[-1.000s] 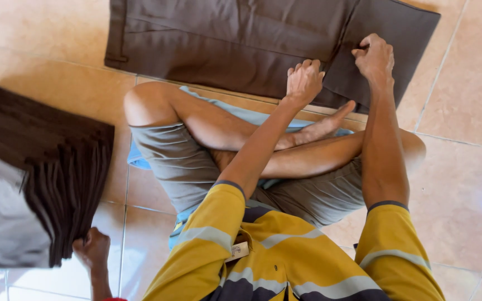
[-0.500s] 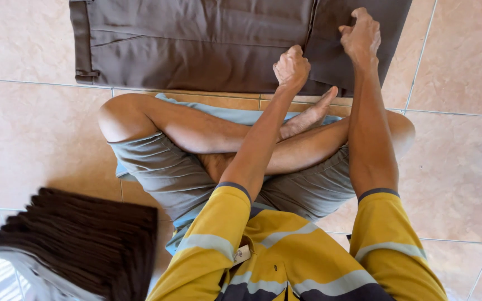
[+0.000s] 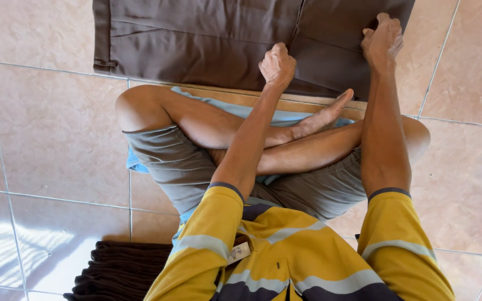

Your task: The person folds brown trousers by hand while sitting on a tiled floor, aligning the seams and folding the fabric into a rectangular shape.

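Brown trousers (image 3: 207,39) lie flat on the tiled floor in front of my crossed legs. My left hand (image 3: 277,64) is curled into a fist on the near edge of the cloth, by a vertical fold line. Farther right and a bit farther away, my right hand (image 3: 383,39) pinches the same garment near its right end. Both arms reach forward over my knees, in yellow striped sleeves.
A stack of folded dark brown cloth (image 3: 121,270) lies on the floor at my lower left. I sit on a light blue mat (image 3: 135,163) on pink floor tiles (image 3: 46,134). Sunlight glares on the tiles at the far left.
Both hands stay on the trousers with the same grip. The view has swung, so the dark cloth stack has slid from the left to the bottom edge. Another hand seen low left earlier is gone.
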